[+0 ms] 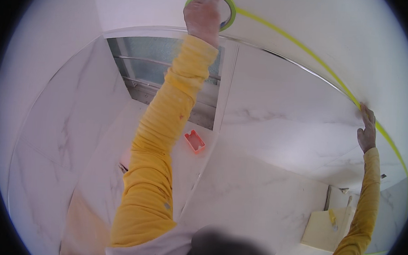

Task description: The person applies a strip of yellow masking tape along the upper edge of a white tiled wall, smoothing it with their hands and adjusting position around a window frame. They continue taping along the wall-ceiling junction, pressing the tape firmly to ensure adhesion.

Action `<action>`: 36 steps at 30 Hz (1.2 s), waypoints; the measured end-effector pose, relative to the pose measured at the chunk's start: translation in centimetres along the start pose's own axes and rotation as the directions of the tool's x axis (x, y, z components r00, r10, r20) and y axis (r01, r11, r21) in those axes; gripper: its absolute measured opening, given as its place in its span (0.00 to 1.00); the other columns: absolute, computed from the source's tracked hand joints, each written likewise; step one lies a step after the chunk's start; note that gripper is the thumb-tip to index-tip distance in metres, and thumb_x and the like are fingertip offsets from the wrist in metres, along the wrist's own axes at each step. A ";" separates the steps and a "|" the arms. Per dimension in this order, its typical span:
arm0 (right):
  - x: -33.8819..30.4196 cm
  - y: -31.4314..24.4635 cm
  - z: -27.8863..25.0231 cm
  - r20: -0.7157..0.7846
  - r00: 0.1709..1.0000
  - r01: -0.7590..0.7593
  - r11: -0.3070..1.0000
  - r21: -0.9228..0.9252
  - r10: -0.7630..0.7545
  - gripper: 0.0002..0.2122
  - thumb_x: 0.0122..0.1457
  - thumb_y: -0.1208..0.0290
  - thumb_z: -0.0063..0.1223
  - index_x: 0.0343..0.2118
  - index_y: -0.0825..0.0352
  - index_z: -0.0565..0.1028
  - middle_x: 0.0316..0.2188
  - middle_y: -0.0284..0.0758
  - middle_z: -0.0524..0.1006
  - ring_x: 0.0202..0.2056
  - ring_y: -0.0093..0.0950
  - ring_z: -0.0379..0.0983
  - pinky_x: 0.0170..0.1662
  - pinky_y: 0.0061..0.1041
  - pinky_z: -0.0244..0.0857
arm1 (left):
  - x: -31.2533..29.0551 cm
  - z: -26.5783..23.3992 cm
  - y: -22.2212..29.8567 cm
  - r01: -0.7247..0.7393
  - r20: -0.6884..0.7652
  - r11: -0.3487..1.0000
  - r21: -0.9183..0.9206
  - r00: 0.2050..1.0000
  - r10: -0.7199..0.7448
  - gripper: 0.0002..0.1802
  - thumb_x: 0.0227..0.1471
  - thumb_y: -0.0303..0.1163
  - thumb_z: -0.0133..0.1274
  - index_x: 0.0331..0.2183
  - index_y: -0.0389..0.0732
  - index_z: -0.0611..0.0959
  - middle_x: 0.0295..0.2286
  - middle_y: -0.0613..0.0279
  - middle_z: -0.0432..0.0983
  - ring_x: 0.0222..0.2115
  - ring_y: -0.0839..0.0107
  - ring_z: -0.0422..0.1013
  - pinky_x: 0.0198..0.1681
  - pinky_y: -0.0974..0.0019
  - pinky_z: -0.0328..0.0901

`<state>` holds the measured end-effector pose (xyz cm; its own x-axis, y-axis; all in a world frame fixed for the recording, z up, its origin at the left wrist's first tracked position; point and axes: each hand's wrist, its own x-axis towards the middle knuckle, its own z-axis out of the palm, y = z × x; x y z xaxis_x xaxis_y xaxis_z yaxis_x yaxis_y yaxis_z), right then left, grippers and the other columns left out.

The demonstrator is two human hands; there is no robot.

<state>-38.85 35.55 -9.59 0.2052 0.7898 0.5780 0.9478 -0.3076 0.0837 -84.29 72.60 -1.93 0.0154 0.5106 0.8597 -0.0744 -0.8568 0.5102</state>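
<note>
My left hand (202,20) is raised at the top middle, closed around a roll of yellow-green masking tape (233,13). From the roll a strip of tape (305,47) runs off to the right, over the pale upper surface above a shiny metal trim (304,66). Farther right, my right hand (367,131) touches the strip with its fingertips. Its fingers are stretched upward and it grips nothing. Past that hand the tape carries on down along the right side.
A window (152,51) with bars is set in the marbled tile wall (270,94). Below it lies a small orange-pink open box (195,142). At the lower right stands a cream box (316,230) with a yellow-handled brush (332,218) on it.
</note>
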 end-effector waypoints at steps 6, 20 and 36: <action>0.5 -0.7 -0.2 0.008 0.999 0.034 0.999 0.032 -0.034 0.45 0.33 0.89 0.37 0.65 0.60 0.62 0.57 0.42 0.66 0.62 0.43 0.58 0.68 0.36 0.49 | -0.2 -1.3 -4.5 -0.404 0.064 0.685 0.606 0.883 0.465 0.31 0.45 0.54 0.65 0.41 0.37 0.85 0.52 0.28 0.67 0.62 0.30 0.48 0.65 0.39 0.43; 1.0 -0.6 -0.6 0.062 0.998 0.014 0.999 0.034 -0.016 0.44 0.32 0.83 0.37 0.64 0.63 0.63 0.60 0.42 0.65 0.64 0.41 0.56 0.70 0.36 0.43 | 0.7 -4.1 -7.4 -0.569 0.259 0.615 0.547 0.813 0.522 0.27 0.52 0.47 0.62 0.41 0.31 0.83 0.52 0.34 0.69 0.57 0.42 0.63 0.63 0.51 0.53; 8.8 -33.8 3.6 -0.222 0.924 0.379 0.823 0.423 -0.311 0.27 0.50 0.80 0.52 0.58 0.66 0.69 0.30 0.41 0.79 0.27 0.38 0.76 0.35 0.31 0.73 | 0.8 -2.5 -9.5 -0.536 0.250 0.583 0.611 0.829 0.500 0.24 0.52 0.49 0.58 0.26 0.34 0.83 0.43 0.45 0.72 0.36 0.50 0.74 0.39 0.55 0.69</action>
<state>-68.24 54.79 -10.24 -0.1595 0.7078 0.6881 0.9612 0.2703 -0.0552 -86.02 81.35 -6.14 0.2247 -0.0228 0.9742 0.5573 -0.8171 -0.1477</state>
